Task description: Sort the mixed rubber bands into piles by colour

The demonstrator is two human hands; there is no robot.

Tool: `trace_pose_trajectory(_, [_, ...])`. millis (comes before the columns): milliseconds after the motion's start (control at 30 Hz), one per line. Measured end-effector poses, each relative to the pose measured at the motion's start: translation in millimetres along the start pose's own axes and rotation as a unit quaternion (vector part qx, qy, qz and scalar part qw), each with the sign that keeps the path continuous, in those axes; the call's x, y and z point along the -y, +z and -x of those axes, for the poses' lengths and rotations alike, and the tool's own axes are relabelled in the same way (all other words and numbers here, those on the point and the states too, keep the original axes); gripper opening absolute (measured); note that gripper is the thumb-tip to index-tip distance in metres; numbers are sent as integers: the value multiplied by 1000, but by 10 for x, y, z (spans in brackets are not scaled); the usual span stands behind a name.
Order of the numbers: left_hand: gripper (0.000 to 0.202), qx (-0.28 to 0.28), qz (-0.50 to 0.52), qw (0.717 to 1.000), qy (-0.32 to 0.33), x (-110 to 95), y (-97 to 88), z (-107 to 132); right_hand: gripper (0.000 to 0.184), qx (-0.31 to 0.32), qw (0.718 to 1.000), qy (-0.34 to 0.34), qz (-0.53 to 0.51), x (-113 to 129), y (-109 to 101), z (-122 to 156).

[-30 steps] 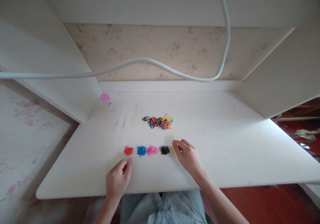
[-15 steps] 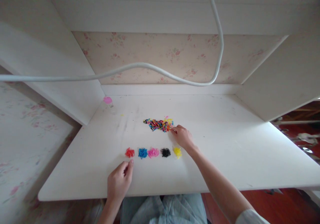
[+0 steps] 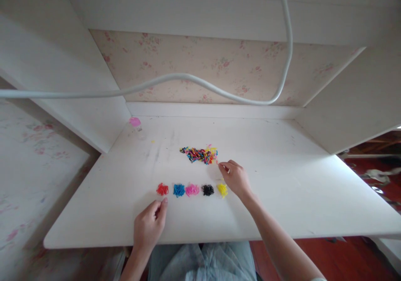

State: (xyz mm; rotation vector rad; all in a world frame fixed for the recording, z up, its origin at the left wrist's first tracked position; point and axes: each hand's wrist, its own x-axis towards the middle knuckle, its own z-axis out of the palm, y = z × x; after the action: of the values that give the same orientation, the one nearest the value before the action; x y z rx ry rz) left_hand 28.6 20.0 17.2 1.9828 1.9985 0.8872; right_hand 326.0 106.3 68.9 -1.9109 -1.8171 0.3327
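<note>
A mixed heap of small coloured rubber bands (image 3: 200,154) lies mid-table. Just off its right end is my right hand (image 3: 234,176), thumb and forefinger pinched together; what the tips hold, if anything, is too small to make out. Nearer me runs a row of sorted piles: red bands (image 3: 162,189), blue bands (image 3: 179,190), pink bands (image 3: 192,190), black bands (image 3: 207,190) and yellow bands (image 3: 222,190). My left hand (image 3: 150,222) rests on the table just below the red pile. Its fingers are curled with the thumb against the forefinger, hiding whatever is inside.
A small clear container with a pink top (image 3: 135,122) stands at the table's back left corner. A white cable (image 3: 181,76) crosses the view above the white table (image 3: 282,189). White side panels (image 3: 351,97) and a papered back wall enclose the rear.
My right hand has drawn back slightly from the heap, toward me and to the right, still pinched. My left hand stays in place by the red pile. The view has tilted slightly.
</note>
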Motion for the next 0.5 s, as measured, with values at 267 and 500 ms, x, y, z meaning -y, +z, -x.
trace_pose_trajectory(267, [40,-58,76,995,-26,-60,-78,25,31,102,982,-157,2,933,265,416])
trace_pose_trajectory(500, [38,-71,106,991,-49,-52,-126,21,25,163,950,-247,95,1444,549,402])
